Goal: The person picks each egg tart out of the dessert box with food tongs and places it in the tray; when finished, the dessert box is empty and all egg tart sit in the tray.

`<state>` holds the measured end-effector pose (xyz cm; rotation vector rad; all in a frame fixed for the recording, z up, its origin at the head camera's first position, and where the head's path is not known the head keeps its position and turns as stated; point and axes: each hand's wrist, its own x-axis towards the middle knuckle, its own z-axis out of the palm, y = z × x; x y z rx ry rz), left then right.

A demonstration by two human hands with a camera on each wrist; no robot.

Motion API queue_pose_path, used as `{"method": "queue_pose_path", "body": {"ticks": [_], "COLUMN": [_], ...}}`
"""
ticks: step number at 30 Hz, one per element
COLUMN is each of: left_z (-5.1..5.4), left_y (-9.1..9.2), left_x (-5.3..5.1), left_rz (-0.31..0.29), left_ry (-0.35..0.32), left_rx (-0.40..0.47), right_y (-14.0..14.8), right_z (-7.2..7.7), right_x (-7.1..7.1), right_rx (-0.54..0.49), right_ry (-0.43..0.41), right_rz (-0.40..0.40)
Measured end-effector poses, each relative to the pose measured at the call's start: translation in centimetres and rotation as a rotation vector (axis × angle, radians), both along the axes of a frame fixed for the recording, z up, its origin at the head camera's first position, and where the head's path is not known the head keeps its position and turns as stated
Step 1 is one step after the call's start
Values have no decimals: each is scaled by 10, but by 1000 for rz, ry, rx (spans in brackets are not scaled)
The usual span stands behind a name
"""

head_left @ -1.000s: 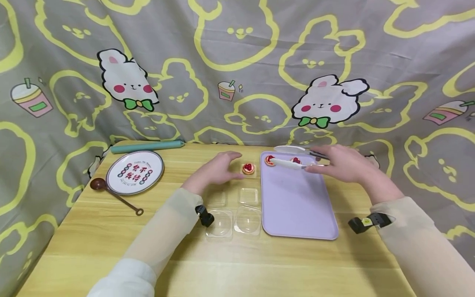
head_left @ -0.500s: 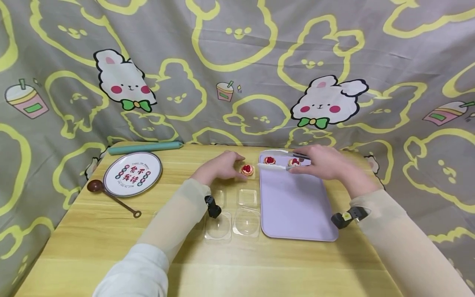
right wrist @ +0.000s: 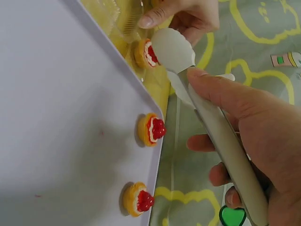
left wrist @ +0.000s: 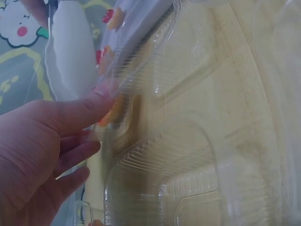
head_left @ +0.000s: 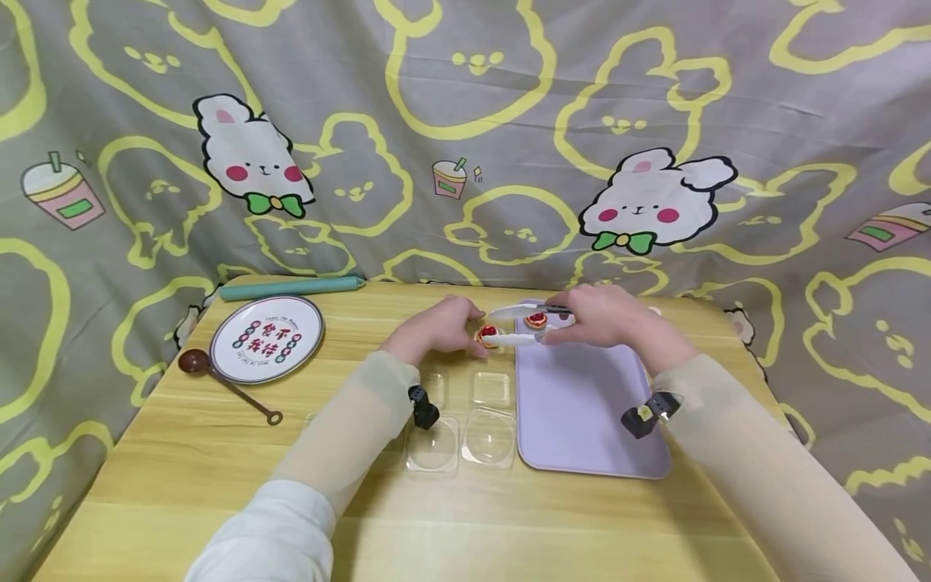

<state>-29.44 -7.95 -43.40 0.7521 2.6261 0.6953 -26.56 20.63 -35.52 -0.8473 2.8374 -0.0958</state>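
My left hand (head_left: 440, 325) holds the side of a small clear plastic box, thumb and fingers at its edges. In this box sits a berry-topped tart (head_left: 488, 335). My right hand (head_left: 602, 315) grips a pair of tongs (right wrist: 221, 141) with white scalloped ends. The tongs' ends are parted and reach over the boxed tart, one on each side of it in the head view; whether they touch it I cannot tell. Two more tarts, a nearer tart (right wrist: 151, 129) and a farther tart (right wrist: 137, 199), lie along the far edge of the lilac tray (head_left: 582, 420).
Clear hinged boxes (head_left: 489, 436) lie open in front of my left hand, left of the tray. Farther left are a white plate (head_left: 267, 339) with printed characters, a brown ladle (head_left: 233, 388) and a teal rolled object (head_left: 291, 288). A patterned curtain (head_left: 465, 145) hangs behind the table.
My right hand has moved left with the tongs, from above the tray's tarts to the boxed tart. The left hand stays by the box, nearly still.
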Motion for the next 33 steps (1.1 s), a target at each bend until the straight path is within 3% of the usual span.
{"method": "queue_pose_path", "body": {"ticks": [17, 27, 33], "left_z": [4, 2, 2], "left_y": [9, 6, 2], "left_x": [1, 2, 2], "left_rz": [-17, -29, 15], "left_ry": [-31, -47, -36], "left_rx": [20, 38, 23], "right_y": [-16, -5, 8], "right_z": [-4, -4, 6], "right_x": [1, 3, 7], "right_rx": [151, 55, 16], "right_ry": [33, 49, 63], "right_rz": [66, 99, 76]}}
